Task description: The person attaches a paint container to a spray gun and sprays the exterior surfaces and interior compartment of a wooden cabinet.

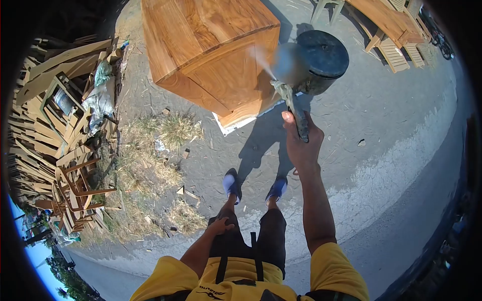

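Note:
My right hand (305, 143) is wrapped round the handle of a spray gun (292, 103), held out in front of me. A pale mist leaves its nozzle toward the brown wooden cabinet (216, 65), whose top and side face me. Beside the nozzle is a blurred bluish patch, and past it a dark round pot (323, 55) that seems joined to the gun. My left hand (221, 227) rests on my left thigh, fingers partly spread, holding nothing.
Wood scraps (45, 135) and a wooden chair frame (75, 188) are heaped at the left. Dry grass (175, 129) grows between heap and cabinet. A wooden table (384, 20) and slatted pieces (394, 55) stand at the upper right. White sheeting (228, 129) lies under the cabinet.

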A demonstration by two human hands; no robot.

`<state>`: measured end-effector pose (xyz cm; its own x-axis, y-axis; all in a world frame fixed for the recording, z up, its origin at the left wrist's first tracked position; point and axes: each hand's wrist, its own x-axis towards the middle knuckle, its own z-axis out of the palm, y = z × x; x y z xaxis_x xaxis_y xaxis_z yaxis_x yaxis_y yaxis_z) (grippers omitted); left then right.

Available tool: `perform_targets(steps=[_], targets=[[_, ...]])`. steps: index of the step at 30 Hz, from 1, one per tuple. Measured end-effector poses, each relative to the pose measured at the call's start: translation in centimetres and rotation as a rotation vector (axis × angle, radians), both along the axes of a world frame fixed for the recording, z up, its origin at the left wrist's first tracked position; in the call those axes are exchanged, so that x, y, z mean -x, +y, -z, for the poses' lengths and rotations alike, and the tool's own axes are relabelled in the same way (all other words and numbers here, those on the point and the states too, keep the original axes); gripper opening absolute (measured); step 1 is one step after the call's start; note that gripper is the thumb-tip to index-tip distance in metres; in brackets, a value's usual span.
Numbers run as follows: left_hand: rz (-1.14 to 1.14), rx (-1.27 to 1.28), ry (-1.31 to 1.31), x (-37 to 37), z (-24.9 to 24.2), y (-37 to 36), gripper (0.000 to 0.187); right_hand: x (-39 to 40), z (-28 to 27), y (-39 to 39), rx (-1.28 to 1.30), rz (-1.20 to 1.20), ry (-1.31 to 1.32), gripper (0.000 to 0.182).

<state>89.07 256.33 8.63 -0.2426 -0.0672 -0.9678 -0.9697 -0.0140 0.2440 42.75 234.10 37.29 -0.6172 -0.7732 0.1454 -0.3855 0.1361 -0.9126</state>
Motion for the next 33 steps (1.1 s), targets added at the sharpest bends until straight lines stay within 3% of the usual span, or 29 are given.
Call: perform_targets(steps=[2, 5, 7, 10, 15, 21, 26, 29, 33], targets=[[0.013, -0.046, 0.068, -0.6, 0.3, 0.0, 0.098, 0.1, 0.9, -0.4, 0.015, 0.018, -0.04, 0.027], [0.098, 0.036, -0.131, 0.3, -0.8, 0.4, 0.104, -0.5, 2.7, -0.7, 0.017, 0.001, -0.129, 0.028], [0.135, 0.046, -0.204, 1.8, -3.0, -1.0, 0.103, -0.8, 5.6, -1.2, -0.137, 0.012, -0.146, 0.03], [0.113, 0.101, -0.24, 1.2, -1.5, -0.6, 0.101, -1.3, 15.1, -1.5, -0.136, 0.031, -0.144, 0.033], [0.084, 0.338, -0.291, 2.0, -1.3, 0.0, 0.077, -2.2, 28.8, -1.9, -0.274, 0.054, -0.194, 0.037], [0.05, 0.445, -0.285, 1.0, -0.7, 0.9, 0.072, -3.7, 43.6, -3.3, -0.333, 0.111, -0.173, 0.044], [0.073, 0.465, -0.315, 1.6, -1.5, -0.2, 0.065, -4.9, 49.9, -4.3, -0.33, 0.263, -0.186, 0.043], [0.052, 0.44, -0.32, 1.9, -1.9, -0.6, 0.066, -6.4, 52.2, -3.7, -0.349, 0.242, -0.273, 0.044], [0.075, 0.422, -0.344, 2.2, -1.7, -0.9, 0.065, -9.7, 54.5, -2.5, -0.26, 0.029, -0.342, 0.047]])
